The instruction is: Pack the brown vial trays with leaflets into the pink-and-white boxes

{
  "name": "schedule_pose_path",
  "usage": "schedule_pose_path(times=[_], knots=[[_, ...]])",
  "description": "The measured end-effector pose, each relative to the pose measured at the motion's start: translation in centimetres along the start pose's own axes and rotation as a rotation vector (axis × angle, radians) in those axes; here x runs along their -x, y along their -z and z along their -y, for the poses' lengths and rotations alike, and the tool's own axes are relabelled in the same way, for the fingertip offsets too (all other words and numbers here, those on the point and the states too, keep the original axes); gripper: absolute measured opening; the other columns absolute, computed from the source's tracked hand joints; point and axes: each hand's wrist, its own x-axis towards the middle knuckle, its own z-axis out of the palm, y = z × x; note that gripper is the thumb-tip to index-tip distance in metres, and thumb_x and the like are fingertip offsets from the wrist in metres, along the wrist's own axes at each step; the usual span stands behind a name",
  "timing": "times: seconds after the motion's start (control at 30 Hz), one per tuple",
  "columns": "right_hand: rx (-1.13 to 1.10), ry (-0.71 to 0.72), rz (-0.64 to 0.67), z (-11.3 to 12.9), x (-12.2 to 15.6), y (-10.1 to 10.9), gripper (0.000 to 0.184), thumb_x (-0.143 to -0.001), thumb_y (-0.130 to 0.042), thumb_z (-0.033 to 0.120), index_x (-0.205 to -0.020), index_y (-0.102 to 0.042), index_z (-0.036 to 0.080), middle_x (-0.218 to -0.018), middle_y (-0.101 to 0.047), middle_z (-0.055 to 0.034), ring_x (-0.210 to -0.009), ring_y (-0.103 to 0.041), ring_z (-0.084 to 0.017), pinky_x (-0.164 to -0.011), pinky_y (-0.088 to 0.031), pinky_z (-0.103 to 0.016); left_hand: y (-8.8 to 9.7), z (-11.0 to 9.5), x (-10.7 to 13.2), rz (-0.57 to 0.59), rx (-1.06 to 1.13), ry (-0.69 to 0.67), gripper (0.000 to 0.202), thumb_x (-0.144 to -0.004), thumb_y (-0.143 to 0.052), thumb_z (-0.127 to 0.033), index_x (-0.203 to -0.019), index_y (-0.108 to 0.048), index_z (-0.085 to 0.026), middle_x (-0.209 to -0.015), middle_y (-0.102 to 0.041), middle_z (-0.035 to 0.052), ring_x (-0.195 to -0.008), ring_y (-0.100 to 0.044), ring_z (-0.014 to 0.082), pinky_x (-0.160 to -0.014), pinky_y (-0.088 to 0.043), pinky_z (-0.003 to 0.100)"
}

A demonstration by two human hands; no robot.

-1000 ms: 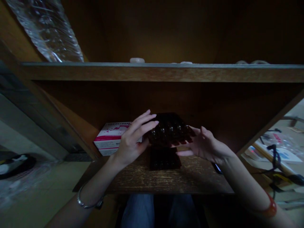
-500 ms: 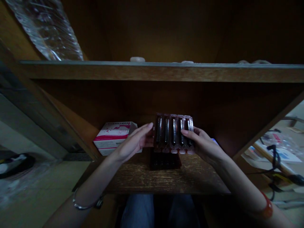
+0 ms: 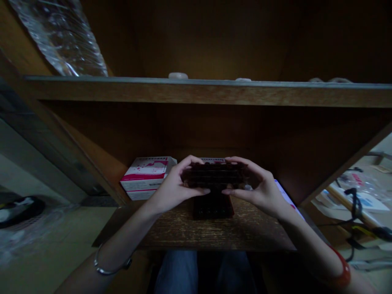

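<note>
Well, both hands close around the same object: the left hand (image 3: pixel 174 185) grips one short end of a dark blister tray of ampoules (image 3: pixel 214 175), and the right hand (image 3: pixel 254 190) grips the other, with the fingers curled over its top edge and the thumbs along its lower edge. The tray is held level in the air, its long side running across the view, and its dimness hides the individual ampoules. Directly below it, a second dark tray (image 3: pixel 213 207) lies on a worn wooden shelf (image 3: pixel 214 232); I cannot tell whether the two touch. Just left of the left hand, a pink-and-white carton (image 3: pixel 145 177) sits on the same shelf. A pale sheet edged in blue (image 3: pixel 288 196) shows beyond the right hand.

A silver bangle (image 3: pixel 112 265) circles the left wrist, and a red bangle (image 3: pixel 340 271) circles the right. Denim-covered knees (image 3: pixel 174 273) show below the shelf. Above, a higher shelf board (image 3: pixel 199 92) carries small white objects (image 3: pixel 178 75), and crinkled clear plastic (image 3: pixel 58 36) leans at upper left.
</note>
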Motion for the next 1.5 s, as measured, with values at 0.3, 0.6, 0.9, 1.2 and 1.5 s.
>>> schedule_pose_path(times=[0.3, 0.6, 0.9, 1.2, 1.5], knots=[[0.235, 0.246, -0.022, -0.5, 0.1, 0.5, 0.058, -0.081, -0.071, 0.014, -0.134, -0.055, 0.032, -0.138, -0.058, -0.005, -0.133, -0.049, -0.025, -0.112, -0.039, -0.046, -0.2, -0.4, 0.7, -0.082, -0.227, -0.344, 0.04, -0.07, -0.074, -0.008, -0.105, -0.057, -0.021, -0.119, -0.064, 0.0089, -0.116, -0.061, 0.0228, -0.1, -0.047, 0.037], [-0.628, -0.421, 0.256, -0.2, -0.5, 1.7, 0.069, -0.065, -0.086, 0.024, -0.129, -0.058, 0.029, -0.13, -0.065, -0.005, -0.112, -0.065, -0.024, -0.105, -0.046, -0.051, -0.2, 0.3, 0.5, -0.256, -0.497, -0.566, 0.034, -0.076, -0.073, -0.013, -0.105, -0.057, -0.022, -0.123, -0.064, 0.0104, -0.124, -0.057, 0.0257, -0.106, -0.045, 0.047], [-0.782, -0.668, 0.025, 0.3, -0.7, 0.3, 0.016, -0.069, -0.084, 0.027, -0.079, -0.075, 0.018, -0.078, -0.074, -0.0018, -0.065, -0.066, -0.011, -0.062, -0.058, -0.021, -0.8, 2.0, 0.6, -0.318, -0.581, -0.658, 0.061, -0.08, -0.071, -0.02, -0.135, -0.043, -0.027, -0.149, -0.042, 0.0137, -0.139, -0.041, 0.0286, -0.112, -0.037, 0.053], [-0.657, -0.473, -0.089, 0.7, -0.7, 0.2, 0.032, -0.067, -0.085, 0.026, -0.095, -0.071, 0.021, -0.092, -0.074, -0.0006, -0.075, -0.068, -0.012, -0.069, -0.056, -0.022, -1.9, 1.3, 0.3, -0.122, 0.325, 0.138, 0.049, -0.095, -0.037, -0.057, -0.118, -0.06, -0.021, -0.112, -0.071, 0.0092, -0.111, -0.065, 0.025, -0.091, -0.056, 0.04], [-0.426, -0.375, 0.056, -0.2, -0.4, 0.1, 0.036, -0.077, -0.079, 0.034, -0.11, -0.069, 0.024, -0.107, -0.074, -0.0028, -0.095, -0.069, -0.018, -0.086, -0.055, -0.032, -3.3, -0.2, 0.7, -0.229, 0.384, 0.222, 0.044, -0.07, -0.08, -0.028, -0.109, -0.063, -0.017, -0.112, -0.072, 0.0048, -0.106, -0.067, 0.0208, -0.095, -0.054, 0.034]])
